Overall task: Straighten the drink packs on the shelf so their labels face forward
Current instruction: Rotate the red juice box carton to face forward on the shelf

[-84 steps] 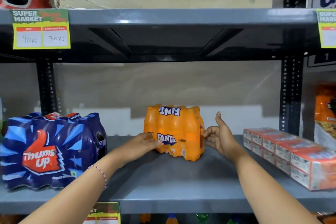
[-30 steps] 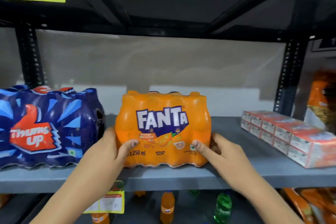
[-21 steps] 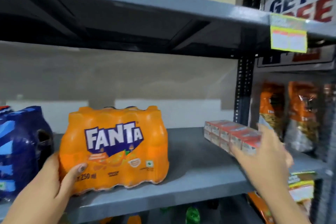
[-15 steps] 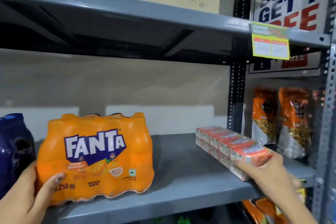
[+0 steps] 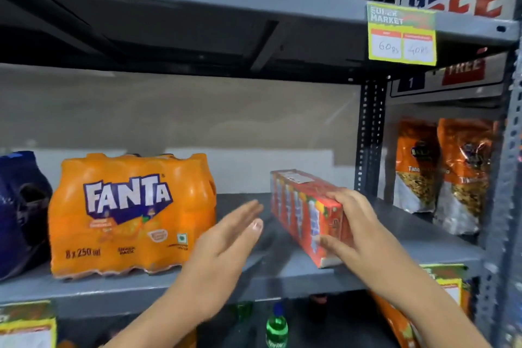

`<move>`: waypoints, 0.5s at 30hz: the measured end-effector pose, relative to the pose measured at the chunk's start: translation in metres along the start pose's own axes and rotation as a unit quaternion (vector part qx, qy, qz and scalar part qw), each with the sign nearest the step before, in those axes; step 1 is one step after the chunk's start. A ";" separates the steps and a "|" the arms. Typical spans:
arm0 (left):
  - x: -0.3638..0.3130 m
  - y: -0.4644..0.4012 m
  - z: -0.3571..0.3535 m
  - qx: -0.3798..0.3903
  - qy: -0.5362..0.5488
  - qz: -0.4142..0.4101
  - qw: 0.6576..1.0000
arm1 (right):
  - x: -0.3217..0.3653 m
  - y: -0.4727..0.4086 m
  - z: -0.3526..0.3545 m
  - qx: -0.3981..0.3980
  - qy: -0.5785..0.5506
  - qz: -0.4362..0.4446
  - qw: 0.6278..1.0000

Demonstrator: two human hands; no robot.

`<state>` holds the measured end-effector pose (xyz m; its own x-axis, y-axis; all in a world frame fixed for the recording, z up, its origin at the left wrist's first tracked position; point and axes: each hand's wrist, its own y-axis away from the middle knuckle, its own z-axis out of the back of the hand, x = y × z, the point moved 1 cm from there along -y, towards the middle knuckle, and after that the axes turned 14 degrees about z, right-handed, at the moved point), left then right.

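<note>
The orange Fanta pack stands on the grey shelf with its label facing forward. To its left is the edge of the dark blue Thums Up pack. A red pack of juice cartons stands on its edge, running back at an angle into the shelf. My right hand grips the near end of the carton pack, fingers on top and thumb below. My left hand hovers open between the Fanta pack and the cartons, touching neither.
Orange snack bags stand in the bay to the right, past a perforated upright post. A yellow price tag hangs on the shelf above. Green and orange bottles sit on the shelf below.
My left hand let go of the Fanta pack and moved right toward the cartons. My right hand took hold of the carton pack and tipped it up from lying flat onto its edge.
</note>
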<state>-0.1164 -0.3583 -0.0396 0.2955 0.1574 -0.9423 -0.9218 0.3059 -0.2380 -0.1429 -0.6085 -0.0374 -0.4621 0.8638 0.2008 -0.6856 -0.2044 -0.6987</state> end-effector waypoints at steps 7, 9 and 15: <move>-0.022 -0.072 -0.065 0.166 0.267 0.252 0.915 | -0.001 0.025 -0.012 -0.163 -0.323 -0.160 0.918; -0.023 -0.088 -0.063 0.161 0.280 0.292 0.900 | 0.002 0.030 -0.019 -0.202 -0.365 -0.175 0.892; -0.016 -0.111 -0.040 0.112 0.210 0.266 0.934 | 0.027 0.022 -0.041 -0.119 -0.380 -0.159 0.904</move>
<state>-0.0284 -0.4321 -0.0078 -0.3577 -0.0252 -0.9335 -0.8210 0.4848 0.3015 -0.1476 -0.5707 -0.0760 -0.5772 0.2780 0.7678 -0.7536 0.1809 -0.6320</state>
